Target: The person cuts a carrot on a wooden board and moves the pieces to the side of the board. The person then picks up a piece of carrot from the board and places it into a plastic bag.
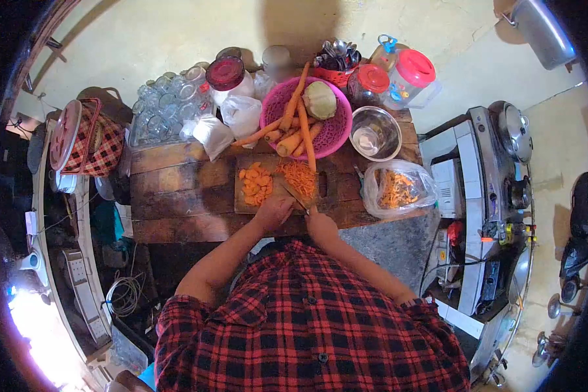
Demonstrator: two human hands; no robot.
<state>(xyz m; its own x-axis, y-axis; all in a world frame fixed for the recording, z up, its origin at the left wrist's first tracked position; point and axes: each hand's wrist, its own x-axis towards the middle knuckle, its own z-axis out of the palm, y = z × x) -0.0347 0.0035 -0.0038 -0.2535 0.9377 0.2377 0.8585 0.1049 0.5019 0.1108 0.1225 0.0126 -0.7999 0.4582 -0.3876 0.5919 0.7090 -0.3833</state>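
A wooden cutting board [244, 207] lies near the front edge of the wooden table. Orange carrot slices [255, 183] are piled on its left part, and thin carrot strips [298, 177] lie to their right. My right hand [321, 225] is closed around the handle of a knife [296, 195], whose blade points up and left over the board below the strips. My left hand [275, 212] is at the board's front edge, beside the blade, fingers bent; what is under its fingertips is hidden.
Behind the board stands a pink basket [340, 136] with carrots and a cabbage [319, 100]. A metal bowl [375, 133] and a plastic bag of cut carrot [398, 190] are at the right. Glass mugs [168, 104] and jars [226, 74] line the back left.
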